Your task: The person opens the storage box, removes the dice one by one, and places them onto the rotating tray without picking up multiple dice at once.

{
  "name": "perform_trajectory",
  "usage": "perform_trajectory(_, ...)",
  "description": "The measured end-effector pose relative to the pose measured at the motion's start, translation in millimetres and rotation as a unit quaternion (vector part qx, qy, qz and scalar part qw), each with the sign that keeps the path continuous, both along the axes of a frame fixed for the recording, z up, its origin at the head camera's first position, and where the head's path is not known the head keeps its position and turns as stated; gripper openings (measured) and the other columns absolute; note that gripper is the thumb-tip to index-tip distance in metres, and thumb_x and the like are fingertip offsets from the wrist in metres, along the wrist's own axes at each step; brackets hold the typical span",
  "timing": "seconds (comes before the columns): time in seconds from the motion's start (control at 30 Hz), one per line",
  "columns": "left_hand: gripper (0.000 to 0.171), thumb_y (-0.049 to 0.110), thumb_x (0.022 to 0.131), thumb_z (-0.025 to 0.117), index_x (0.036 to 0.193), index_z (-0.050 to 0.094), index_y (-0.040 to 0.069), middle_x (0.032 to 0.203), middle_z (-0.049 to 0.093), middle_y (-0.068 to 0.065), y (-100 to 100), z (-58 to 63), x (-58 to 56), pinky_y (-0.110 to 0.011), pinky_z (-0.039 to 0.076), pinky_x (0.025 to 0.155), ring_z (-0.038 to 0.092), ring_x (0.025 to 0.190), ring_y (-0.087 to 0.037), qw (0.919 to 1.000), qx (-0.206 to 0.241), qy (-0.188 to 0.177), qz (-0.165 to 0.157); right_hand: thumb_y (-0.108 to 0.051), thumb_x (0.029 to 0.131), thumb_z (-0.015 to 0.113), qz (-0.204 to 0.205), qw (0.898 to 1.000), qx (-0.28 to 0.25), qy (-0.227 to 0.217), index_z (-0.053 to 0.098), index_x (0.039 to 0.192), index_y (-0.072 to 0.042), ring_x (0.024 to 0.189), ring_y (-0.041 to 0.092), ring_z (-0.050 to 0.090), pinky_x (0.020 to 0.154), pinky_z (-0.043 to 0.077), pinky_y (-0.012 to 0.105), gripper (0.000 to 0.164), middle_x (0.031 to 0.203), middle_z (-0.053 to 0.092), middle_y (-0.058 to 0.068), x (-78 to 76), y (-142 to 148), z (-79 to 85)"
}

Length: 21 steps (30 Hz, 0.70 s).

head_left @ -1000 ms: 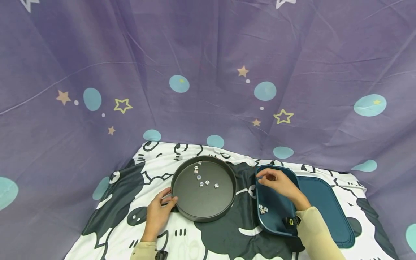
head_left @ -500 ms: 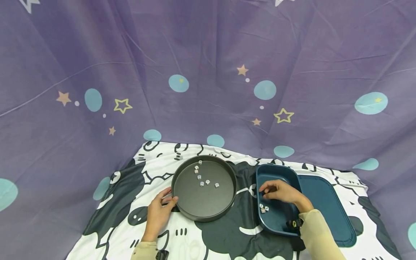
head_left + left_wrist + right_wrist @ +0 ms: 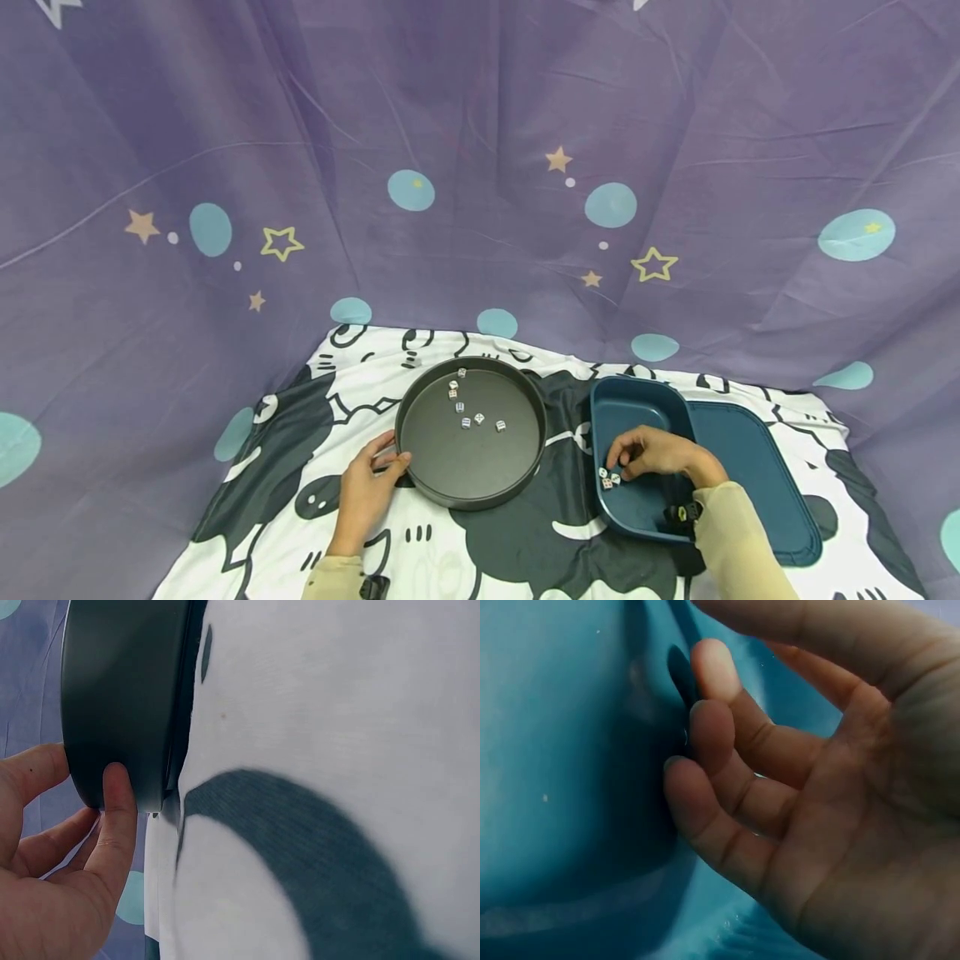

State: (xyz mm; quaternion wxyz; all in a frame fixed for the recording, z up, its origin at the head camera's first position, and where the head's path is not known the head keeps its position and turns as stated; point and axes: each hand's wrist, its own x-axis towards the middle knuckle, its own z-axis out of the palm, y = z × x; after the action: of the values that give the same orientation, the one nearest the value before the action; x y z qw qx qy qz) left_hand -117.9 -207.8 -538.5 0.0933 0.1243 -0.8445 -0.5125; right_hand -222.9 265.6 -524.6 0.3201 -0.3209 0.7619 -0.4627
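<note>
A round dark grey pan (image 3: pixel 472 467) holds several white dice (image 3: pixel 478 419), scattered over its far half. My left hand (image 3: pixel 367 496) grips the pan's near-left side; in the left wrist view the thumb and fingers (image 3: pixel 116 787) lie against its wall. On the right is a deep blue rectangular container (image 3: pixel 637 521) with three dice (image 3: pixel 607 484) grouped by its left wall. My right hand (image 3: pixel 656 454) reaches down inside it, thumb and index finger spread at the dice. Those dice are hidden in the right wrist view, where bent fingers (image 3: pixel 712 735) hang near the blue wall.
A flat blue lid (image 3: pixel 757 483) lies to the right of the container and partly behind it. Black-and-white patterned cloth (image 3: pixel 420 542) covers the table. A purple curtain (image 3: pixel 465 250) with stars and ovals hangs behind it.
My right hand has come down and toward me inside the container, from its far left part to the three dice. My left hand keeps its place on the pan.
</note>
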Motion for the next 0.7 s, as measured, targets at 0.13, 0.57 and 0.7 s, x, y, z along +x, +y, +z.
perform_trajectory(0.13, 0.050, 0.025, 0.092, 0.076, 0.137, 0.060, 0.010, 0.121, 0.069, -0.014, 0.2, 0.5, -0.7, -0.054, 0.040, 0.103, 0.067, 0.108, -0.029, 1.0000, -0.001, 0.000, -0.001, 0.007, 0.082, 0.073, 0.007, 1.000, 0.010, -0.001, 0.071, 0.102, 0.006, 0.072, 0.009, 0.050, 0.062, 0.044, 0.021, 0.021, 0.080, 0.059, 0.021, 0.3, 0.9, 0.6)
perform_trajectory(0.57, 0.051, 0.024, 0.092, 0.075, 0.138, 0.060, 0.010, 0.124, 0.068, -0.015, -0.1, 2.0, 0.2, -0.054, 0.040, 0.103, 0.067, 0.109, -0.030, 1.0000, 0.000, -0.006, -0.003, 0.009, 0.079, 0.074, 0.031, 0.999, 0.026, 0.027, 0.073, 0.101, 0.002, 0.070, 0.006, 0.042, 0.059, 0.038, 0.019, 0.023, 0.077, 0.050, -0.002, -0.7, -2.8, -4.4)
perform_trajectory(0.7, 0.050, 0.025, 0.092, 0.075, 0.138, 0.060, 0.011, 0.121, 0.069, -0.015, -0.2, 2.2, 0.2, -0.054, 0.039, 0.103, 0.066, 0.109, -0.030, 1.0000, 0.002, -0.007, -0.003, 0.006, 0.080, 0.075, 0.033, 0.999, 0.025, 0.032, 0.073, 0.099, 0.003, 0.069, 0.006, 0.041, 0.059, 0.036, 0.019, 0.020, 0.076, 0.049, -0.004, -0.7, -3.4, -4.4)
